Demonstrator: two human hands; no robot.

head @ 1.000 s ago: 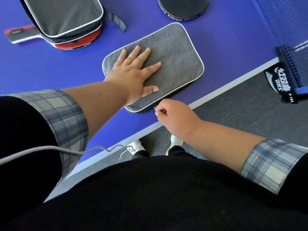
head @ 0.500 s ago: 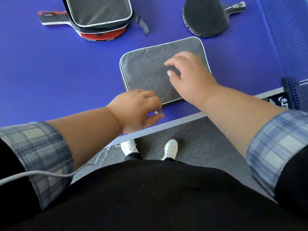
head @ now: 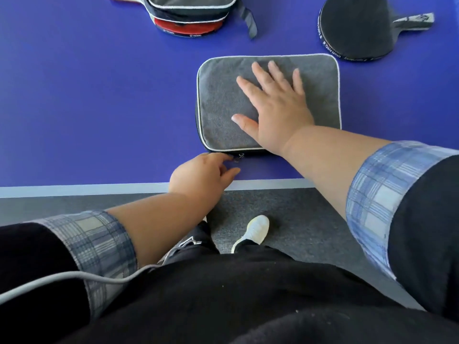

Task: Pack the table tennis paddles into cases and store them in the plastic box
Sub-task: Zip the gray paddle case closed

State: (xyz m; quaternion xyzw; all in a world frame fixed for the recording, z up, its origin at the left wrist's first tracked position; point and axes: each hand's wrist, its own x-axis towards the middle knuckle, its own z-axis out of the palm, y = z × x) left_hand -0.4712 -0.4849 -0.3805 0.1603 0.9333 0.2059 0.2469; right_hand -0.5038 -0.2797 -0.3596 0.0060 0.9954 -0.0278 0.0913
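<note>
A closed grey fabric case (head: 218, 95) with white piping lies on the blue table (head: 87, 108) near its front edge. My right hand (head: 275, 105) rests flat on the lid, fingers spread. My left hand (head: 201, 177) sits at the case's front side, its thumb and forefinger apart, the fingertips just left of the small metal zipper pull (head: 240, 157). A black paddle (head: 355, 28) lies bare at the back right. At the back, a second dark case (head: 188, 6) lies on top of a red paddle (head: 188, 27). No plastic box is in view.
A grey strap (head: 248, 21) trails from the second case. The table's white edge line (head: 74, 188) runs across in front of me, with grey carpet and my shoes below. A grey cable crosses my left sleeve.
My hands have swapped places: the left left the lid and went to the zipper side, while the right came off the zipper and now lies flat on the case. The case now sits square to the edge.
</note>
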